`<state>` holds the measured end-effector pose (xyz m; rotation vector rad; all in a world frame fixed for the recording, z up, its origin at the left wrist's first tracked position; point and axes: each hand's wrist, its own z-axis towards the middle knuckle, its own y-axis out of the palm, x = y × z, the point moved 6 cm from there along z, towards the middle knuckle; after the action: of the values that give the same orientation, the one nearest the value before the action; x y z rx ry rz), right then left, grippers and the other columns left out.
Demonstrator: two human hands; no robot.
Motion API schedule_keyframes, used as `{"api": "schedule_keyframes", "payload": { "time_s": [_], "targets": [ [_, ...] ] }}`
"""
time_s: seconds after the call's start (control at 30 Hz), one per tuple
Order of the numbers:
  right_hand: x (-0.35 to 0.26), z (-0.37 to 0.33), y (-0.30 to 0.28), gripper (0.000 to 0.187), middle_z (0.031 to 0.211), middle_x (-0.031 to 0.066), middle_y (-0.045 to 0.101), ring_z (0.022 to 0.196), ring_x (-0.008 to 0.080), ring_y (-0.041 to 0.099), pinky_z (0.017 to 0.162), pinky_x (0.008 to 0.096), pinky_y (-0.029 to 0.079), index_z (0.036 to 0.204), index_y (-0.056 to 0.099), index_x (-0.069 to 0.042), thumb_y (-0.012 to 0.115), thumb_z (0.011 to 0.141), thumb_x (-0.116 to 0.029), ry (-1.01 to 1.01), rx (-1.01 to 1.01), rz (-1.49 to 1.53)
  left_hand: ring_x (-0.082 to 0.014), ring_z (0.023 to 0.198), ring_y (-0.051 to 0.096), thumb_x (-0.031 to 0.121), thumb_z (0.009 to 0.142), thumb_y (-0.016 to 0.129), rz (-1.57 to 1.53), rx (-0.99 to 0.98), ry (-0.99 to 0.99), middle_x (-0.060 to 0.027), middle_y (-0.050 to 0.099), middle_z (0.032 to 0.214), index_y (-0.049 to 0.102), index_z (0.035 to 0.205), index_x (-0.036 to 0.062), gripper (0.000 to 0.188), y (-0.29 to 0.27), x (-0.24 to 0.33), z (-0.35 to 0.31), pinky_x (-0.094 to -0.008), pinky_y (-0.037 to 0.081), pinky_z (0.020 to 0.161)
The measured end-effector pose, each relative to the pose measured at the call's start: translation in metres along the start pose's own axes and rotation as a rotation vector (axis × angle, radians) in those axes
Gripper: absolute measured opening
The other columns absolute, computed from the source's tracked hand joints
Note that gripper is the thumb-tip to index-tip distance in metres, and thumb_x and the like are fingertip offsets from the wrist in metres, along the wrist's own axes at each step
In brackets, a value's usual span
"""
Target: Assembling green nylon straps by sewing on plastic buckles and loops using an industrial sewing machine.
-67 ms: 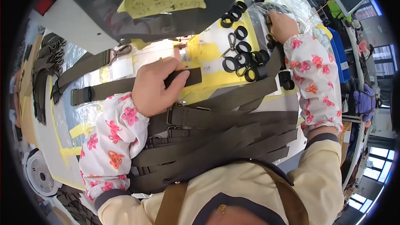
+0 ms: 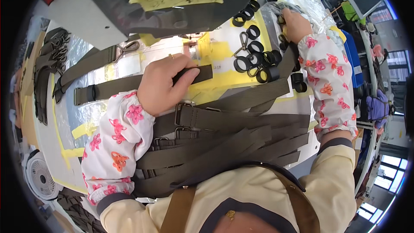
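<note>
My left hand point(image 2: 166, 84) is closed round a dark olive webbing strap point(image 2: 202, 73), whose cut end sticks out past the thumb. To the left the same strap runs to a metal buckle, with a black ring point(image 2: 91, 92) threaded on it. At the far right my right hand point(image 2: 296, 25) reaches into a clear plastic bag point(image 2: 276, 11) holding dark rings; its fingertips are partly hidden, so what they pinch cannot be made out. Several loose black rings point(image 2: 252, 32) and a snap hook point(image 2: 243, 43) lie between my hands.
A grey machine head point(image 2: 172, 21) with a yellow note overhangs the table. A pile of straps with buckles point(image 2: 224, 142) lies before me. Finished-looking straps point(image 2: 51, 69) hang at the left, and one with a snap hook point(image 2: 125, 49) lies behind. A white fan point(image 2: 41, 174) stands lower left.
The view has shifted slightly. My left hand keeps its hold on the strap, and my right hand stays at the plastic bag.
</note>
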<state>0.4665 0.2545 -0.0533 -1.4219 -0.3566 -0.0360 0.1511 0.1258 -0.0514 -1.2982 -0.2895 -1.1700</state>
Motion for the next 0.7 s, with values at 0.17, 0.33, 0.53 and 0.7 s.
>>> {"api": "schedule_keyframes", "payload": {
  "time_s": [0.17, 0.33, 0.53, 0.7],
  "targets": [
    [0.001, 0.0, 0.011, 0.018, 0.087, 0.0173, 0.057, 0.083, 0.036, 0.058, 0.069, 0.0458, 0.046, 0.09, 0.045, -0.005, 0.054, 0.074, -0.008, -0.163, 0.019, -0.019, -0.0298, 0.057, 0.056, 0.015, 0.082, 0.06, -0.036, -0.03, -0.031, -0.0118, 0.058, 0.064, 0.06, 0.082, 0.0034, 0.012, 0.001, -0.002, -0.001, -0.0357, 0.043, 0.053],
    [-0.004, 0.0, 0.007, 0.017, 0.087, 0.0176, 0.058, 0.082, 0.0368, 0.058, 0.07, 0.0447, 0.046, 0.09, 0.046, -0.004, 0.054, 0.075, -0.006, -0.16, -0.041, -0.058, -0.0299, 0.056, 0.056, 0.015, 0.082, 0.059, -0.045, -0.022, -0.004, -0.012, 0.057, 0.062, 0.059, 0.081, 0.0029, 0.012, -0.002, -0.003, -0.006, -0.0354, 0.043, 0.052],
    [-0.075, -0.045, -0.089, 0.017, 0.075, 0.0092, 0.061, 0.069, 0.0179, 0.06, 0.064, 0.0291, 0.047, 0.1, 0.053, 0.0, 0.049, 0.09, -0.014, -0.23, 0.198, 0.899, -0.015, 0.055, 0.05, 0.009, 0.084, 0.057, -0.11, 0.113, 0.025, -0.0091, 0.056, 0.064, 0.058, 0.086, -0.0004, 0.01, -0.013, 0.002, -0.005, -0.0262, 0.041, 0.053],
    [-0.176, -0.08, -0.076, 0.024, 0.061, 0.0144, 0.057, 0.056, 0.0313, 0.058, 0.054, 0.0346, 0.044, 0.102, 0.047, 0.001, 0.056, 0.081, -0.006, -0.336, -0.137, 1.192, -0.0253, 0.054, 0.055, 0.013, 0.084, 0.06, -0.106, 0.141, 0.014, -0.0114, 0.058, 0.065, 0.058, 0.086, 0.003, 0.01, -0.015, 0.001, -0.003, -0.0312, 0.043, 0.051]
  ]
}}
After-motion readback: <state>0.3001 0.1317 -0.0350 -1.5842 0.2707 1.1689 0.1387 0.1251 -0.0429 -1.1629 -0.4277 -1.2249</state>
